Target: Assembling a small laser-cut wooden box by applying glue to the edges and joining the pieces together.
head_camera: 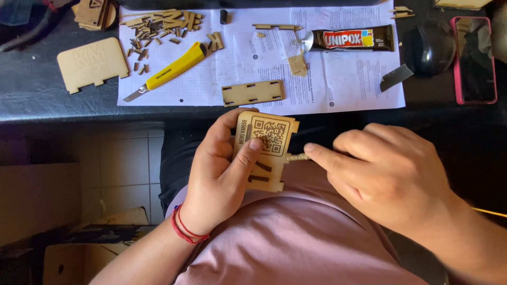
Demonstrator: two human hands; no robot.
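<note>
My left hand (222,169) grips a thin wooden plate (266,150) with an engraved square code pattern and cut slots, held above my lap. The thumb lies across the plate's face. My right hand (388,177) pinches a small wooden peg (297,157) between thumb and forefinger, and the peg's tip touches the plate's right edge.
On the dark desk lie white paper sheets (348,79), a yellow utility knife (171,69), a slotted wooden strip (252,93), a heap of small wooden offcuts (158,26), a glue tube (351,39), a larger wooden plate (92,63), a loose blade (396,77) and a pink-cased phone (474,59).
</note>
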